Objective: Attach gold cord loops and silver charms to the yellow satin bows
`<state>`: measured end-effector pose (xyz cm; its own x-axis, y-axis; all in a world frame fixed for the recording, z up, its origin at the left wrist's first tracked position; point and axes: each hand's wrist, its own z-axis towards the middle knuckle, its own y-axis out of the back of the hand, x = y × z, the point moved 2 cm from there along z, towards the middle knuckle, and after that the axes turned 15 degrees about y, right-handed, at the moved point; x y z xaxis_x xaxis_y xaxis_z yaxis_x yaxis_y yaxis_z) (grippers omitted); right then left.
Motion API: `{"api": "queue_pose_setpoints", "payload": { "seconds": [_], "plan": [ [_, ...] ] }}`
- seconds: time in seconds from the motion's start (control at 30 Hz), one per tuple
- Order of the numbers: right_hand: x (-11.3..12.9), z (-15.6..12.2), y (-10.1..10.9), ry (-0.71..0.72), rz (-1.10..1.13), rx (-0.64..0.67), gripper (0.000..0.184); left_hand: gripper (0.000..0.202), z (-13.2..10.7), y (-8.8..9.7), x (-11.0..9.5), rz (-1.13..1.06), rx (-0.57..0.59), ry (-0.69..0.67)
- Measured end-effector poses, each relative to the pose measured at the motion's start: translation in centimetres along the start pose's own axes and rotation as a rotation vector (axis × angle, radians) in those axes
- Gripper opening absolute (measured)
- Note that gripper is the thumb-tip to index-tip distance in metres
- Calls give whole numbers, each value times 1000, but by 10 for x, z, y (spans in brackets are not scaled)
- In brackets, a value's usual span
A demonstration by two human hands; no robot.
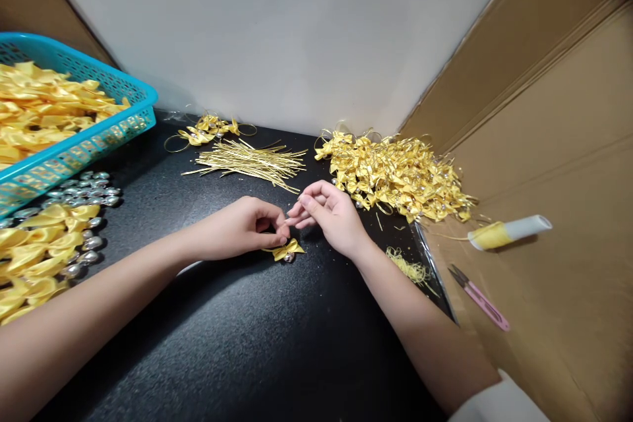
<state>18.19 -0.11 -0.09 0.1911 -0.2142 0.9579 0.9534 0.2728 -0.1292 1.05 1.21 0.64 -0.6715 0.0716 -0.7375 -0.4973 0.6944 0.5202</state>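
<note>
My left hand (250, 229) is closed in a pinch over the black table, its fingertips just above a yellow ribbon bow (287, 250). A small silver bead (289, 257) sits at the middle of that bow. My right hand (335, 216) comes in from the other side, thumb against the curled fingers, its fingertips close to the left ones. Whatever thin piece lies between the fingers is too small to make out. Beyond the hands lies a bundle of gold twist ties (252, 161).
A blue basket (79, 145) of yellow bows stands at left, near silver beads (89, 190) and loose bows (44, 244). Finished-looking bows with gold loops form a heap (390, 175) at right. Thread scraps (408, 267), a thread spool (509, 231) and pink snips (479, 297) lie nearby.
</note>
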Motion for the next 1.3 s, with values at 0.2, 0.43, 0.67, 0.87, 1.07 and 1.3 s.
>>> {"api": "queue_pose_setpoints", "payload": {
  "seconds": [0.2,0.43,0.67,0.87,1.07,1.3],
  "plan": [
    [-3,1,2,-2,-6,-3,22,16,0,-1,1,20,-20,-27],
    [-4,2,3,5,10,-17,22,13,-2,-1,-3,38,-31,-26],
    [-7,2,6,-5,-18,-14,21,15,0,-1,1,-4,8,-12],
    [-8,2,6,-12,-2,-19,22,19,1,-2,3,-27,36,-4],
    [-9,2,7,-29,-5,-59,24,22,-1,-4,4,-60,72,15],
    [-9,2,9,-10,-12,-101,24,27,0,-7,3,-44,81,41]
  ]
}}
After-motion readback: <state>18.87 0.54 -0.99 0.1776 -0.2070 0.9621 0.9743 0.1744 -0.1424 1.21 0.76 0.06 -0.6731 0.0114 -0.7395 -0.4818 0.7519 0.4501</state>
